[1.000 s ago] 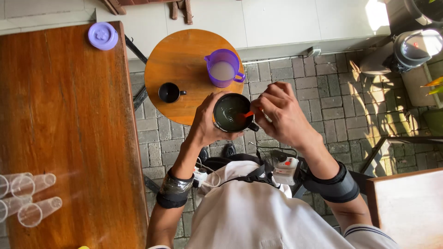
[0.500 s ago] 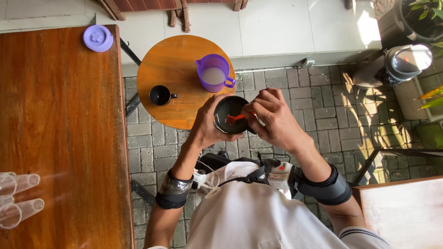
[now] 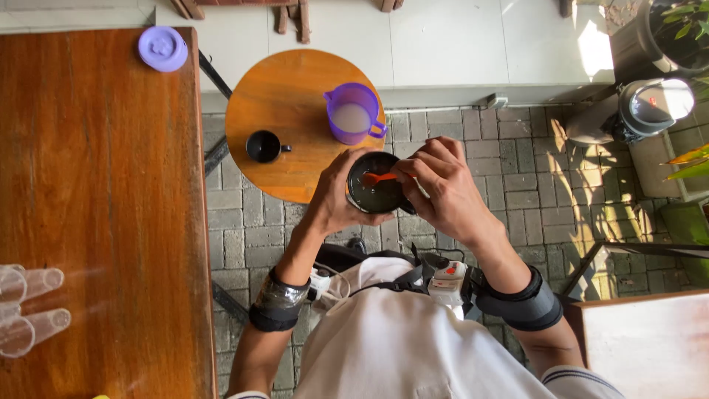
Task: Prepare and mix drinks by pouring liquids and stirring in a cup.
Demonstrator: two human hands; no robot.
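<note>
While the long desk (image 3: pixel 96 185) is carrying a purple lid (image 3: pixel 162 49) and clear cups (image 3: pixel 29 307), the round desk (image 3: pixel 284 148) is bearing a purple jug (image 3: pixel 353 112) and black mug (image 3: pixel 264 146). The left hand (image 3: pixel 341 198) is cupping a dark bowl (image 3: pixel 377 185) steady above the paving; right-hand fingers (image 3: pixel 417 168) are pinching an orange spoon (image 3: pixel 378 177) inside it. No labels are showing.

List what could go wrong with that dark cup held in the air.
1. The cup is held off the round table over the paving, gripped only by the left hand; a slip could drop it.
2. The right hand works an orange spoon in liquid near the brim, which could slosh over.
3. The purple jug stands close by and could be knocked.
</note>
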